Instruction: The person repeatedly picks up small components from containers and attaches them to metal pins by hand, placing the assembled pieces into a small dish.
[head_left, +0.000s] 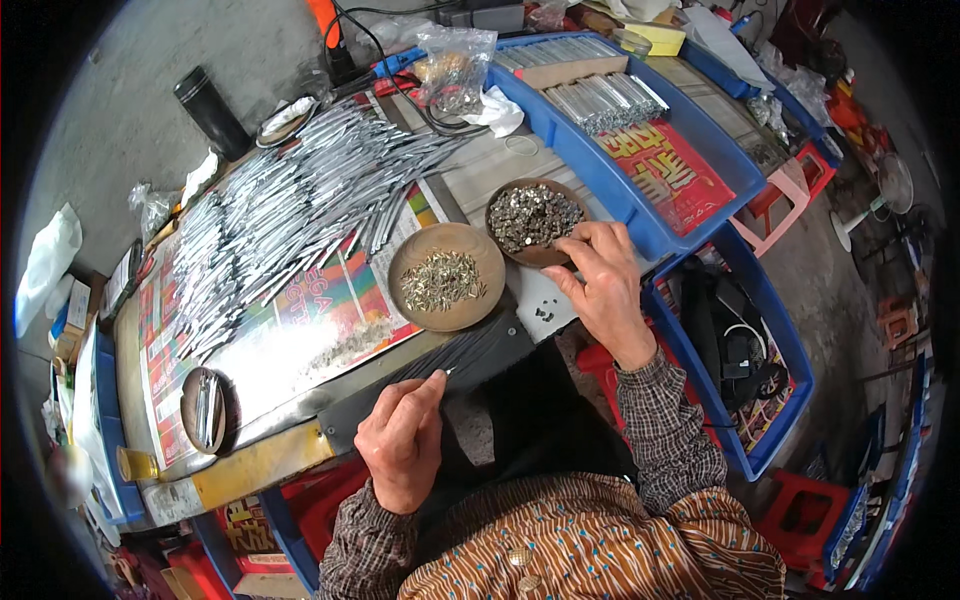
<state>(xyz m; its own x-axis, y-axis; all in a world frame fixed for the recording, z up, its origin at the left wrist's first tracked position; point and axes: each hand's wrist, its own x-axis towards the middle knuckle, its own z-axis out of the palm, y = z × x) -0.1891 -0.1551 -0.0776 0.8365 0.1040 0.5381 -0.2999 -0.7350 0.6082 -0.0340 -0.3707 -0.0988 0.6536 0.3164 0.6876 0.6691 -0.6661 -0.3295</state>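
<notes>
Near the bench's front edge, my left hand (402,440) is closed, its thumb and forefinger pinching a tiny shiny piece (450,371), too small to name. My right hand (606,285) is at the right rim of a dark round bowl (492,238) of small metal pieces (533,216). Its thumb and forefinger are apart, and nothing shows between them. Left of that bowl is a wooden bowl (490,262) with thin brass-coloured bits (440,281). Several small dark pieces (546,310) lie on the bench below my right hand.
Many thin silvery rods (290,200) are spread over the bench's left side. A small dish (190,420) holds more rods. At the back right, a blue tray (590,185) contains metal pieces in rows. A blue crate (795,400) stands below, beside my right arm.
</notes>
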